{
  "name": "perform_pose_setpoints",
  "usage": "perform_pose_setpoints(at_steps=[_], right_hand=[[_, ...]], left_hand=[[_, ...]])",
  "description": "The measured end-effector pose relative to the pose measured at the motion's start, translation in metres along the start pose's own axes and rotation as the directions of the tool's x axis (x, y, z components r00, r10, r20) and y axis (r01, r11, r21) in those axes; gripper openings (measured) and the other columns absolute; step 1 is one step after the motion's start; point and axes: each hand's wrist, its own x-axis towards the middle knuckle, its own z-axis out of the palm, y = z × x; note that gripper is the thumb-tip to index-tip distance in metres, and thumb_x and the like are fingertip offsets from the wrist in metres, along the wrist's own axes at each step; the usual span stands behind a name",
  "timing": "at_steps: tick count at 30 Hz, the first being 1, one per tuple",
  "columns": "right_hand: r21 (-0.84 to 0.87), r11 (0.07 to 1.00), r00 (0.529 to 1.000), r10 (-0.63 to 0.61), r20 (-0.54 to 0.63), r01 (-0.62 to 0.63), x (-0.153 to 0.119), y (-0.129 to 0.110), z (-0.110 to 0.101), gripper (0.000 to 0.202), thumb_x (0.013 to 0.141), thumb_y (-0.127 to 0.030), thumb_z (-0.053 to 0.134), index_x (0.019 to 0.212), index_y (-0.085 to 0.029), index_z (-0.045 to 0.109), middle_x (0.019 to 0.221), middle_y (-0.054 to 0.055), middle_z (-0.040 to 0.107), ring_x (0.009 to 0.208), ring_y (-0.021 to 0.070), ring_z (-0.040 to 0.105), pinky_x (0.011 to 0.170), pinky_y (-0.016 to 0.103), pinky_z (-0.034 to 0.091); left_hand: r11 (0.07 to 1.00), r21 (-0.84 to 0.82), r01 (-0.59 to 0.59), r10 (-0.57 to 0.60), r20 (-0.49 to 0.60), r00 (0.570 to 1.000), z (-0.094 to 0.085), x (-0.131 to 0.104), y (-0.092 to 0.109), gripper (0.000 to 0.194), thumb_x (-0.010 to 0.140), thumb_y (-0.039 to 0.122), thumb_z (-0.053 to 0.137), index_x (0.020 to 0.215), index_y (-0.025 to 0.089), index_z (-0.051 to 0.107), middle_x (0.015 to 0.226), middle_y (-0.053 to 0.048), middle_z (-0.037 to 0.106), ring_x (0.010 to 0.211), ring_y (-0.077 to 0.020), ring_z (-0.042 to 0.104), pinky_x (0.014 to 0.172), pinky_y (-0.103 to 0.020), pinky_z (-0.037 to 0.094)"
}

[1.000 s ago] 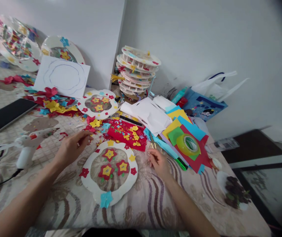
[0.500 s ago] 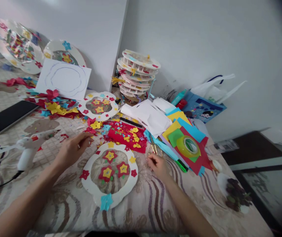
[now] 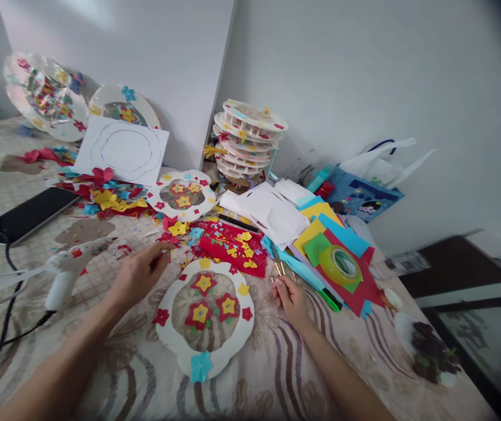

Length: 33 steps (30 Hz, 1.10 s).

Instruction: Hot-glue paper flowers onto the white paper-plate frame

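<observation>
A white scalloped paper ring [image 3: 165,327] lies flat on the patterned cloth, with red and yellow paper flowers [image 3: 200,314] on its clear middle and a blue flower [image 3: 201,366] on its near rim. My left hand [image 3: 140,275] is left of it, fingers curled together near small red paper scraps; whatever is in them is hidden. To the ring's right, my right hand [image 3: 292,299] is loosely closed just below the gold handles of the scissors [image 3: 279,267]. Whether it touches the handles, I cannot tell.
A white glue gun [image 3: 64,275] with its cord lies at left, near a black phone-like slab [image 3: 28,215]. Red paper [image 3: 233,247] with cut-out flowers, coloured sheets, a tape roll [image 3: 343,261] and stacked decorated rings [image 3: 250,140] stand beyond.
The whole view has shifted, so everything appears slightly right and lower. My left hand has reached a little farther forward; my right hand stays by the scissors.
</observation>
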Motion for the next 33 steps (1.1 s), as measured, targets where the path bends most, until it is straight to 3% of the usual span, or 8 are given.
perform_pose_setpoints(at_steps=[4,8,11,14,16,19,23,33], right_hand=[[-0.192,0.976,0.993,-0.112,-0.031,0.104,-0.005,0.003,0.001,0.028,0.09,-0.035,0.044,0.067,-0.021,0.051,0.05,-0.003,0.05,0.044,0.0123,0.045,0.048,0.024,0.037],[-0.362,0.911,0.98,-0.169,0.108,0.197,-0.018,-0.001,0.002,0.028,0.089,-0.033,0.045,0.065,-0.021,0.051,0.054,-0.002,0.049,0.051,0.0141,0.049,0.053,0.025,0.038],[-0.446,0.887,0.992,-0.089,0.09,0.12,-0.035,-0.006,0.002,0.031,0.091,-0.036,0.041,0.065,-0.021,0.05,0.051,-0.002,0.049,0.047,0.0143,0.049,0.05,0.025,0.037],[-0.509,0.861,1.0,0.004,-0.02,-0.014,-0.052,-0.007,0.005,0.031,0.091,-0.041,0.039,0.07,-0.021,0.051,0.051,-0.001,0.053,0.045,0.0157,0.052,0.048,0.025,0.038],[-0.538,0.839,0.994,0.025,-0.105,-0.078,-0.06,-0.006,0.008,0.032,0.09,-0.044,0.039,0.073,-0.022,0.052,0.053,0.0,0.056,0.047,0.0167,0.054,0.048,0.026,0.039],[-0.512,0.849,0.989,0.076,-0.13,-0.132,-0.065,-0.006,0.01,0.036,0.09,-0.047,0.037,0.066,-0.022,0.049,0.05,-0.001,0.051,0.046,0.0164,0.052,0.047,0.026,0.039],[-0.46,0.869,0.982,0.135,-0.134,-0.182,-0.063,-0.012,0.01,0.04,0.092,-0.048,0.033,0.064,-0.023,0.049,0.051,0.0,0.05,0.048,0.0167,0.052,0.049,0.026,0.041],[-0.55,0.814,0.982,0.149,-0.118,-0.189,-0.062,-0.014,0.013,0.039,0.093,-0.046,0.031,0.065,-0.023,0.046,0.052,0.0,0.051,0.048,0.0166,0.052,0.051,0.027,0.039]], left_hand=[[0.999,-0.005,-0.05,0.05,-0.008,0.999,0.003,-0.002,0.003,0.028,0.087,0.033,0.04,0.099,0.018,0.061,0.054,0.006,0.052,0.046,-0.0082,0.045,0.05,-0.019,0.035],[0.992,-0.056,-0.114,0.117,0.061,0.991,0.007,-0.006,0.005,0.023,0.088,0.029,0.04,0.094,0.02,0.06,0.06,0.003,0.059,0.05,-0.0096,0.053,0.051,-0.02,0.038],[0.986,-0.064,-0.152,0.158,0.102,0.982,0.008,-0.011,0.008,0.021,0.088,0.028,0.04,0.096,0.022,0.059,0.063,0.001,0.064,0.051,-0.011,0.057,0.051,-0.021,0.04],[0.974,-0.099,-0.204,0.215,0.116,0.97,0.007,-0.015,0.014,0.022,0.09,0.029,0.04,0.099,0.024,0.059,0.074,-0.003,0.07,0.06,-0.0137,0.063,0.055,-0.024,0.043],[0.964,-0.13,-0.231,0.246,0.107,0.963,0.005,-0.018,0.018,0.022,0.09,0.03,0.039,0.1,0.024,0.058,0.073,-0.004,0.069,0.058,-0.0144,0.062,0.053,-0.025,0.042],[0.944,-0.191,-0.27,0.294,0.109,0.95,0.004,-0.023,0.024,0.021,0.091,0.029,0.038,0.101,0.025,0.056,0.071,-0.004,0.068,0.058,-0.0147,0.062,0.052,-0.026,0.042],[0.923,-0.263,-0.281,0.328,0.158,0.931,0.004,-0.026,0.035,0.024,0.091,0.028,0.036,0.108,0.027,0.053,0.072,-0.004,0.068,0.058,-0.0154,0.062,0.052,-0.028,0.043],[0.862,-0.413,-0.293,0.417,0.25,0.874,0.004,-0.027,0.044,0.025,0.092,0.031,0.038,0.089,0.024,0.062,0.071,-0.003,0.068,0.061,-0.0139,0.062,0.053,-0.027,0.042]])
